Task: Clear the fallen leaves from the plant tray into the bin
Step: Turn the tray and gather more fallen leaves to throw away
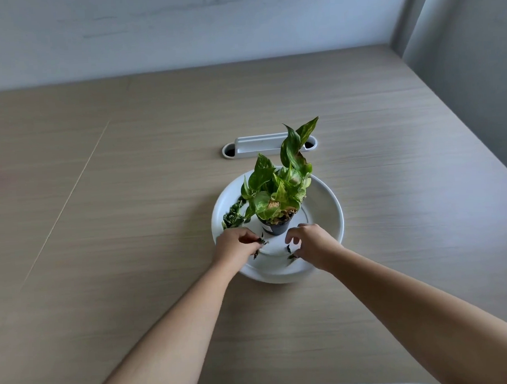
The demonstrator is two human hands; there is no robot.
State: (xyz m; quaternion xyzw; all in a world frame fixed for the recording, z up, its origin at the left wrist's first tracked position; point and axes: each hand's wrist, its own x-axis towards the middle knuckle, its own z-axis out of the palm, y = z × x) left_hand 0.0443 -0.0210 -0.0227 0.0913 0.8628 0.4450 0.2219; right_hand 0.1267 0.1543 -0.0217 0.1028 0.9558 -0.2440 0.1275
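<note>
Two hands work the near edge of our white plant tray, which sits mid-table with the potted plant upright at its centre. Our left hand has its fingers curled round a clutch of dark leaf scraps. Our right hand arches over a small leaf bit on the tray floor, fingers bent and thumb close, though we cannot tell whether the pinch has closed. A bigger heap of leaves lies along the tray's left rim, beside the pot. The bin is out of view.

To make this pick cleanly, we judge it best to close the fingertips low against the tray, lift straight up so nothing crumbles back, and keep both wrists clear of the pot and its overhanging foliage. The heap likely wants a scooping gather rather than single pinches, and a firm hold before the carry to the bin.
</note>
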